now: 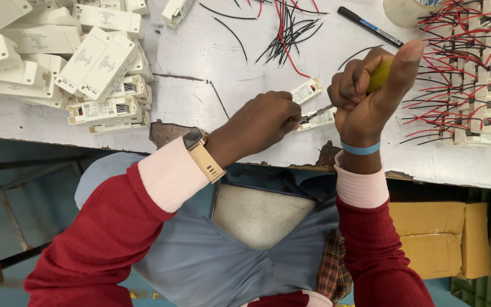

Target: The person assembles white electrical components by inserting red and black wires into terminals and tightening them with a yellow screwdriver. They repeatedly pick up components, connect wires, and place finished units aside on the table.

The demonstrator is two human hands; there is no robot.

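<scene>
**Screwdriver on a small white module at the table's near edge**

Across the upper half of the frame runs my white, scuffed table (200,91), its near edge chipped. At upper left lies a heap of white plastic housings (58,57), piled loosely on one another. At upper right, rows of white modules with red and black leads (473,74) stand close together. Top centre holds a scatter of loose black and red wires (288,34), with a black marker pen (369,25) just beside them.

At the middle of the frame, near the table's front edge, my right hand (370,96) is closed in a fist around the yellow handle of a screwdriver (377,77), thumb raised, the metal shaft slanting down and left. My left hand (262,122) is curled shut, pinching a small white module (320,118) where the screwdriver tip meets it. Another small module (307,90) lies just above it.
</scene>
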